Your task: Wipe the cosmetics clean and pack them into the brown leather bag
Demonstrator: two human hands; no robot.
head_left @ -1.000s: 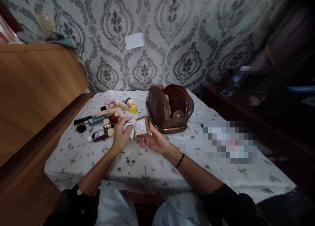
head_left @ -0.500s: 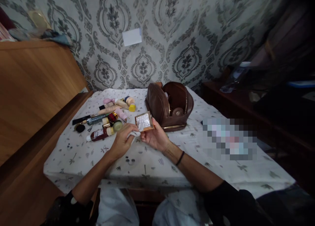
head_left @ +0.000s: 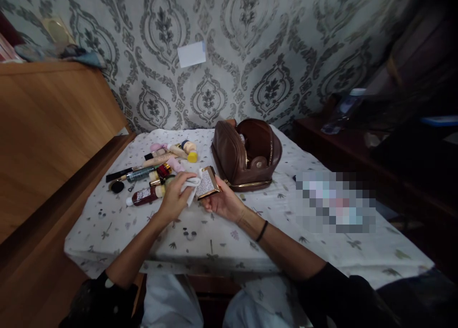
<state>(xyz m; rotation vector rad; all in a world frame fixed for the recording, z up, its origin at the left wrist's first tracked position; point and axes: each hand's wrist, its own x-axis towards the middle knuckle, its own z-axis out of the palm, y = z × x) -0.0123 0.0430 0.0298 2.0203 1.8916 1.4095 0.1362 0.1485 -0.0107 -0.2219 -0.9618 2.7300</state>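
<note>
My right hand is closed around the lower right edge of a square compact case with a glittery silver lid and gold rim, tilted above the table. A crumpled white wipe is pinched in my left hand, and it touches the compact's left edge. Just beyond my right hand stands a brown toiletry bag, unzipped, with something pale partly showing inside. Left of my left hand lies a dark red bottle with a white cap.
Several cosmetics lie at the left, among them a black brush, a green tube and a yellow-capped bottle. A blurred-out item rests on the right of the patterned tablecloth. A clear bottle stands beyond.
The compact has turned and tilted in my right hand. My left hand has moved slightly left and up with the wipe, from the lid's lower corner to its left edge.
</note>
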